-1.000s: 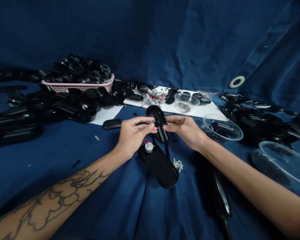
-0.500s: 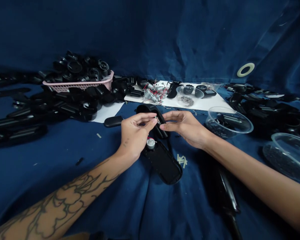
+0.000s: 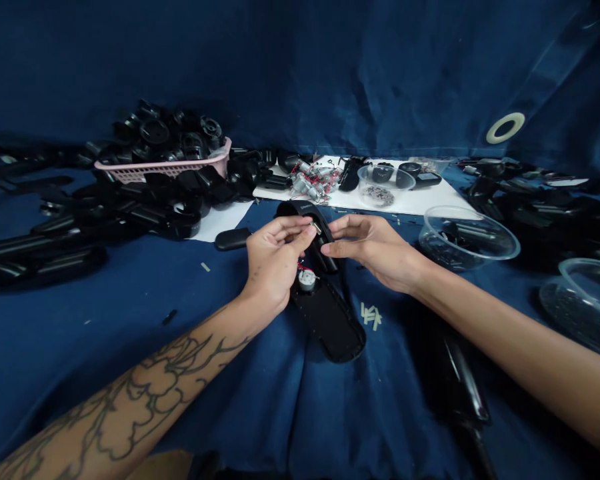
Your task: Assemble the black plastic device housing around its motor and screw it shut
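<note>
My left hand (image 3: 276,261) pinches a small metallic piece (image 3: 317,228) between thumb and fingers; its exact kind is too small to make out. Across from it, my right hand (image 3: 385,250) is closed on the side of a black plastic housing (image 3: 324,259), thumb toward me. Just below lies an open black plastic shell (image 3: 329,327), hollow side up. A round silver motor (image 3: 307,279) with red wires sits at the shell's upper end. Part of the housing is hidden behind my left fingers.
A pink basket (image 3: 163,168) heaped with black parts stands back left, more black parts around it. On a white board (image 3: 420,201) lie wired motors (image 3: 316,180) and a clear tub (image 3: 385,187). Clear bowls (image 3: 470,233) stand right. Pale strips (image 3: 371,315) lie beside the shell.
The view has shifted slightly, so most things sit a little differently in the picture. Both hands keep their hold at the housing, with only small finger movement.
</note>
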`<state>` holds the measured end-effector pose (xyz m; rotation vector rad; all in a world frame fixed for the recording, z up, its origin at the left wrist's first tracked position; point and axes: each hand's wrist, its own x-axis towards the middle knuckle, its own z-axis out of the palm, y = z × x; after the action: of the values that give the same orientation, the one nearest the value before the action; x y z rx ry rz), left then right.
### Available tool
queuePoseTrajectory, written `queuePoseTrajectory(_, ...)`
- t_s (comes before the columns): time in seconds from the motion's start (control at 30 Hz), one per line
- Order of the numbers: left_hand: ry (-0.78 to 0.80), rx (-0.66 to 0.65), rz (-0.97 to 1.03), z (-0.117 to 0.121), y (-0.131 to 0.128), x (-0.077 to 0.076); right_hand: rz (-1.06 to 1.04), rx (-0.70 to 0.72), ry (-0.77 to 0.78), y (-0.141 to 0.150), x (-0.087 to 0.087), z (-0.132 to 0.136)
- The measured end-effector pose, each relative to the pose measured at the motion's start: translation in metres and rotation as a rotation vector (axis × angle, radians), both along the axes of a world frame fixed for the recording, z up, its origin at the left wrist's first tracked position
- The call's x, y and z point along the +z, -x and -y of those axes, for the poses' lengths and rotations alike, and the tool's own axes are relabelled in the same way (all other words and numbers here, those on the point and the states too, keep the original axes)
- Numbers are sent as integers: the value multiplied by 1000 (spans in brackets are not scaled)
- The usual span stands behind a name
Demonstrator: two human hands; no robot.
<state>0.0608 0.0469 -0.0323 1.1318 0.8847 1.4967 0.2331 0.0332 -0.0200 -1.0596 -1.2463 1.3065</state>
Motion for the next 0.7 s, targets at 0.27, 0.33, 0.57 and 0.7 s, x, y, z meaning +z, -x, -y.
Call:
queuePoseTrajectory(0.27,-116,44,-86,1,-1,-1,-11,28,5,-1,1,1)
queuePoseTrajectory(0.33,-124,42,-93,1,-1,-1,-13,29,3,-1,1,2)
queuePoseTrajectory(0.57,-88,47,-85,4,0,0,-30,40,24,-1,1,1)
queuePoseTrajectory(0.7,-86,44,-94,4,0,2,-27,51,16,-1,0,1)
